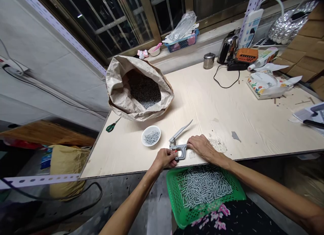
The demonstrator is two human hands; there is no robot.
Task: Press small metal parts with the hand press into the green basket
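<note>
Head view: near the front edge of the table [118, 162], the right hand [202, 148] curls round the pliers [184, 148], best kept steady, while the left hand [164, 158] pinches fingertips together, contents unclear.

Grey hand press [181, 147]: metal, looped frame, coil spring [174, 141] by the pivot, small red bit [175, 151] showing inside. Long lever [181, 131] raised, angled away from the frame. Sits just right of the white bowl [143, 141], slightly nearer the person.
</note>
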